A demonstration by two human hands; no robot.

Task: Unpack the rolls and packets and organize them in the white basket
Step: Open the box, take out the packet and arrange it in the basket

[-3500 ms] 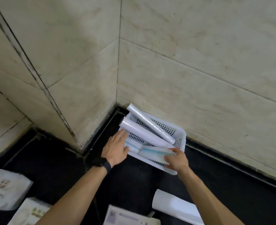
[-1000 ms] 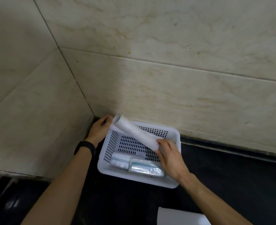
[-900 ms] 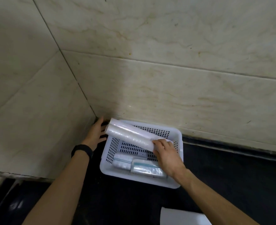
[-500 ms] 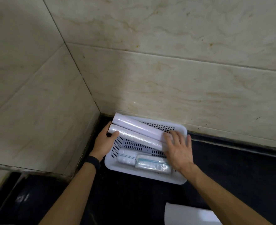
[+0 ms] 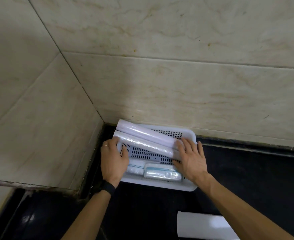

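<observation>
The white basket (image 5: 160,185) sits on the black counter in the wall corner. Two long white rolls lie slanted across it: the far roll (image 5: 146,133) and the near roll (image 5: 148,146), their left ends resting on the basket's rim. Two clear packets (image 5: 161,174) lie along the basket's front wall. My left hand (image 5: 113,160) lies over the basket's left rim, fingers spread, touching the near roll's left end. My right hand (image 5: 191,158) rests flat with fingers apart on the right ends of both rolls.
Beige marble walls (image 5: 160,75) meet just behind and left of the basket. Another white roll (image 5: 203,226) lies on the black counter (image 5: 246,179) at the bottom right, under my right forearm. A black band sits on my left wrist.
The second roll went from my right hand's grasp down onto the basket beside the first. Both hands have flattened onto the roll ends, and my left hand slid onto the left rim.
</observation>
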